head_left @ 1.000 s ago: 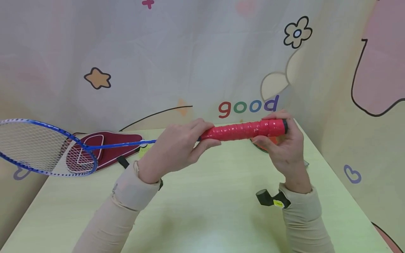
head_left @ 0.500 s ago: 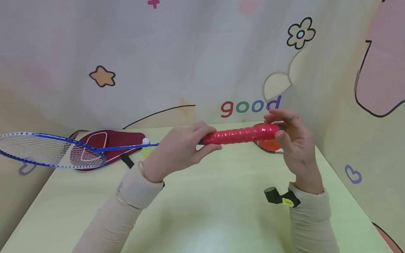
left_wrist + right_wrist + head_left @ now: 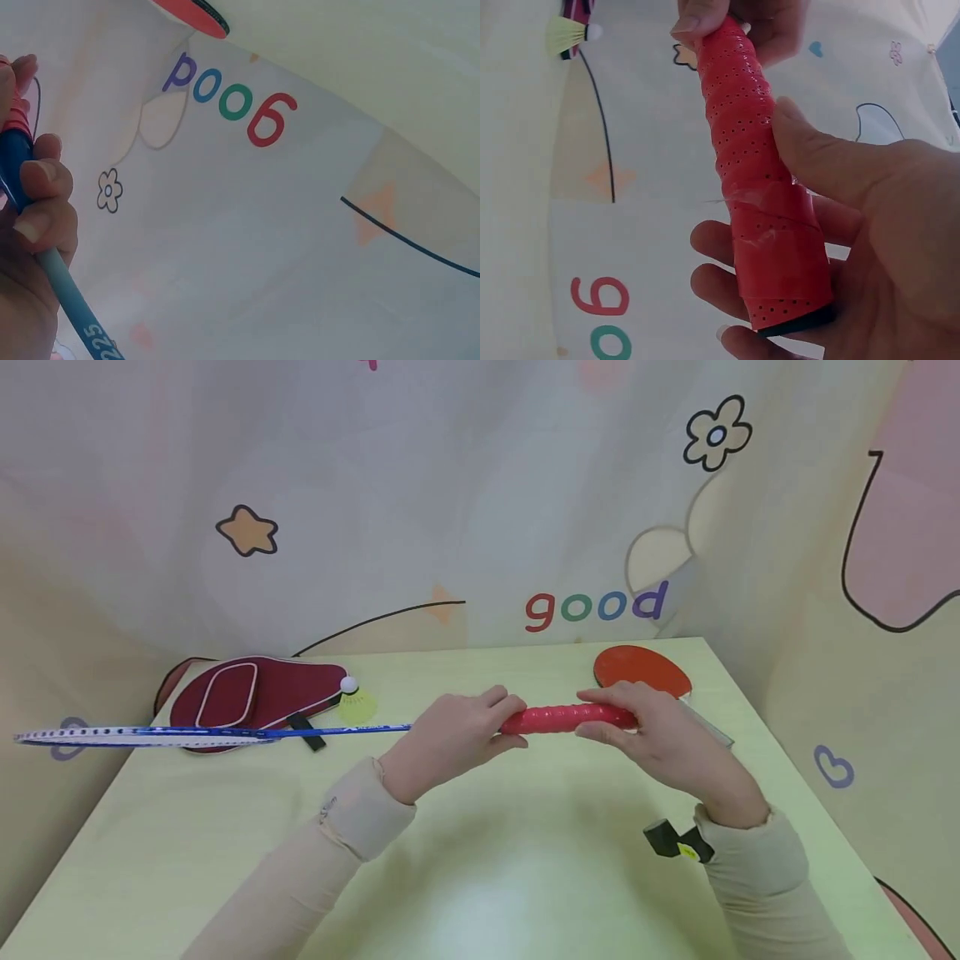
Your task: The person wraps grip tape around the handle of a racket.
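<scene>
A blue badminton racket (image 3: 345,729) with a red wrapped grip (image 3: 551,719) is held level above the table, its head edge-on at the left in the head view. My left hand (image 3: 453,739) grips it where shaft and handle meet; in the left wrist view its fingers (image 3: 46,180) curl round the blue cone. My right hand (image 3: 660,739) holds the handle near its butt end. In the right wrist view the right thumb (image 3: 817,150) lies along the perforated red grip (image 3: 750,172), fingers behind it. A bit of clear film sticks out from the wrap.
A maroon racket cover (image 3: 292,685) lies at the back left of the table (image 3: 480,877), with a yellow shuttlecock (image 3: 356,703) beside it. At the back right lies a red table tennis bat (image 3: 637,665), partly behind the right hand. A printed curtain (image 3: 450,510) hangs behind.
The racket has been lowered and turned, so its head now shows edge-on. My right hand loosened at the butt end, then took hold of the handle again. The left hand kept its grip.
</scene>
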`<state>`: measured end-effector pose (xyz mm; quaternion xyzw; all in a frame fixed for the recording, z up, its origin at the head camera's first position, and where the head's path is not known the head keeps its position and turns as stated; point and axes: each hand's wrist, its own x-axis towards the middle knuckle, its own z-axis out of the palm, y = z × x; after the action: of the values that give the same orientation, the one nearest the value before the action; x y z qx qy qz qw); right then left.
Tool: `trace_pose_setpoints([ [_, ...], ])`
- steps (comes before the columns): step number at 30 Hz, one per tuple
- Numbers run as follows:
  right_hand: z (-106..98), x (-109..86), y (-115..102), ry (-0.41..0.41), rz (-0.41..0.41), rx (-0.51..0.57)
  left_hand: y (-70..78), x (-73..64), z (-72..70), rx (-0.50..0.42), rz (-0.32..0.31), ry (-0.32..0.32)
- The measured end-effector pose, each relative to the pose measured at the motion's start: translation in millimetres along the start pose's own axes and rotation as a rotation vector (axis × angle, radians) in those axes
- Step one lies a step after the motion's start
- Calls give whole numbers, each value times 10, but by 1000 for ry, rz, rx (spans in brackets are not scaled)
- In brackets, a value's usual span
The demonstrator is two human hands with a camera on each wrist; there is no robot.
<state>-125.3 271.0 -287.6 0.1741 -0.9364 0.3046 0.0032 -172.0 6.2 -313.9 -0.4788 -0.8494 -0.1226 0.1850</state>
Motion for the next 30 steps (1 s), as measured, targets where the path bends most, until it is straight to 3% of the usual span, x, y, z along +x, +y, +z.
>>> trace_pose_setpoints([
  [5,161,-10,109,-53,20,-4,36,-83,127,-45,-33,-67],
  [11,362,-122,270,-21,-23,-33,119,-288,238,-192,-84,-152],
  [19,628,-290,437,-42,57,-9,272,-357,431,55,-19,-254],
  [24,714,-343,530,-31,57,-6,331,-347,564,92,-14,-287],
  [30,798,-381,614,-97,111,-15,390,-355,738,94,-18,-336],
])
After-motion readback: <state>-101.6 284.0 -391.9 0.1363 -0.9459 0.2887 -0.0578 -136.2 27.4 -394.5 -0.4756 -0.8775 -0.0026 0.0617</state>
